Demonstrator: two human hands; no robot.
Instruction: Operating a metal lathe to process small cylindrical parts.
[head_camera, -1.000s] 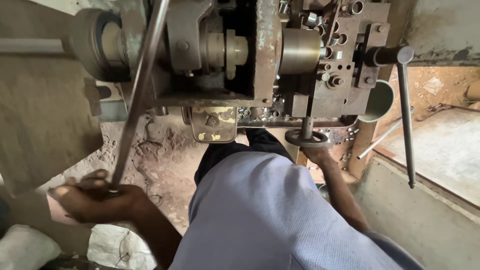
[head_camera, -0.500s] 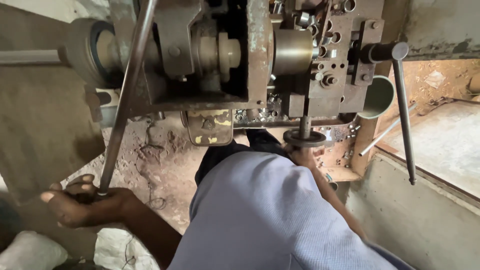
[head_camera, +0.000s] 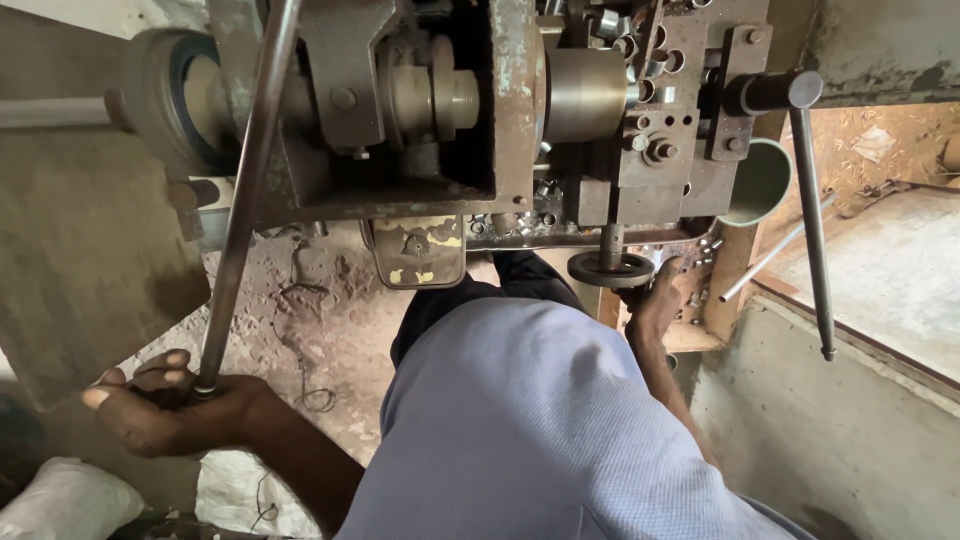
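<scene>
1. Left hand (head_camera: 165, 405) is closed around the bottom end of a long steel lever bar (head_camera: 245, 190). Fingers wrap the bar, thumb side points toward the left edge of the view.
2. The bar's long axis runs steeply up and slightly right from that hand, crossing in front of the rusty machine body (head_camera: 420, 120) and leaving the frame at the top. The hand sits at its lowest visible end, low left, over the dirt floor (head_camera: 320, 320).
3. Right hand (head_camera: 665, 295) is up under the machine, touching the small round handwheel (head_camera: 610, 268) on a short vertical stem. Fingers are curled at the wheel's right rim; a full grip cannot be told, the wheel hides part of the hand.
4. The handwheel lies flat, its axis upright, just left of and above the right hand.
5. The two hands are well apart, with the person's lap in blue-grey cloth (head_camera: 540, 430) between them.
6. A second thin handle rod (head_camera: 810, 210) hangs down at far right from a dark knob, untouched, nearer the right hand than the left.
7. White sacks (head_camera: 60, 495) lie below the left hand.
</scene>
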